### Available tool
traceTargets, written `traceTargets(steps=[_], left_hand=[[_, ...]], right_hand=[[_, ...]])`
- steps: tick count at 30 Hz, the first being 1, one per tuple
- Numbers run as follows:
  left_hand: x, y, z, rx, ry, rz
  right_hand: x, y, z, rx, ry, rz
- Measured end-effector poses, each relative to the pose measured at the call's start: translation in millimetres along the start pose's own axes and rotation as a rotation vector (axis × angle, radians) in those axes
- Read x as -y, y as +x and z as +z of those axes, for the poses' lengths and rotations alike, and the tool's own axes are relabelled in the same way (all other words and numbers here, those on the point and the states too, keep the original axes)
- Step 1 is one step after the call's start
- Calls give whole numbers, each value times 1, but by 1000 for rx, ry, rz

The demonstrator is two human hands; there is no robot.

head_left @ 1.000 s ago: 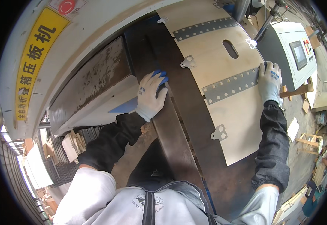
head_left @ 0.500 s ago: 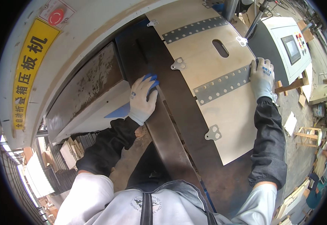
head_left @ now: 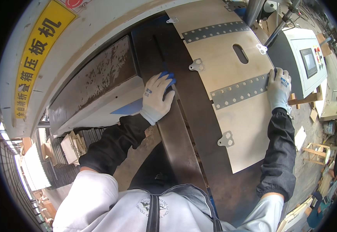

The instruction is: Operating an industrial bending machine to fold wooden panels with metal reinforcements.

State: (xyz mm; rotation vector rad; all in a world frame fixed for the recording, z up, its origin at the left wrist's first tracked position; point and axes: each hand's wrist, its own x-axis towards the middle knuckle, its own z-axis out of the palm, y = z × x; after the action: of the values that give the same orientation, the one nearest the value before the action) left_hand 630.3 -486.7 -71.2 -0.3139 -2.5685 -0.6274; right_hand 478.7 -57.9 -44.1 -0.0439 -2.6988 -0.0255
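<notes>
My left hand (head_left: pixel 156 98), in a white blue-fingered glove, has its fingers curled over the edge of the steel rail (head_left: pixel 178 139) beside the dark steel bed (head_left: pixel 151 54). My right hand (head_left: pixel 279 89), also gloved, grips the right edge of a pale plywood panel (head_left: pixel 242 139), thumb on top and fingertips partly hidden. The panel lies on the bed and carries two perforated grey metal strips (head_left: pixel 238 91), an oval cut-out (head_left: pixel 240 53) and small metal plates (head_left: pixel 226 139) at its edges.
A large white machine body (head_left: pixel 40 54) with a yellow label fills the upper left. A control console (head_left: pixel 296 62) with screen and buttons stands right, beside steel columns (head_left: pixel 253 11). Stacked boards (head_left: pixel 69 149) lie lower left; a wooden stool (head_left: pixel 316 152) stands on the floor at right.
The head view has shifted slightly back and forth. Both hands stay in the same places on the rail and the panel's edge, with no other visible movement.
</notes>
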Motion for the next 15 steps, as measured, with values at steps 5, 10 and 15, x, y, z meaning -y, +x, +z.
traceTargets(steps=[5,10,15], left_hand=[[-1,1,-1,-1,-51,-4],[-4,2,-3,-19,-75,-31],[-3,3,-4,20,-100,-41]], right_hand=[[2,0,-2,23,20,34],[-4,0,6,6,14,-5],[-1,-1,0,18,27,34]])
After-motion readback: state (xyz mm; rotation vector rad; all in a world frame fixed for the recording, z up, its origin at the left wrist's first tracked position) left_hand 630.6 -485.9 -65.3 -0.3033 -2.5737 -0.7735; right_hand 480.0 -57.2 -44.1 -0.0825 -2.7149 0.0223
